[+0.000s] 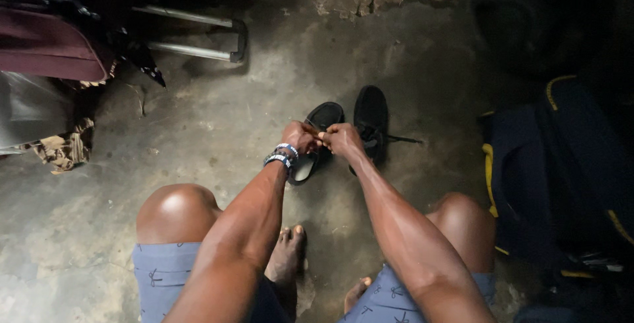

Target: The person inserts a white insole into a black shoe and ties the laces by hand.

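We've got both hands pinched shut on the lace of the left black shoe (316, 139): left hand (300, 137), right hand (341, 140). No bow there yet, and the other black shoe (370, 123) just beside it sits with its lace loose.

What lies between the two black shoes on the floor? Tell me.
In the head view, both hands, left hand and right hand, meet over the gap between the left shoe and right shoe.

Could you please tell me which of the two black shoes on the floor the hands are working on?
The left black shoe, with the pale insole showing: both hands, left hand and right hand, meet over it. The other black shoe lies untouched beside it.
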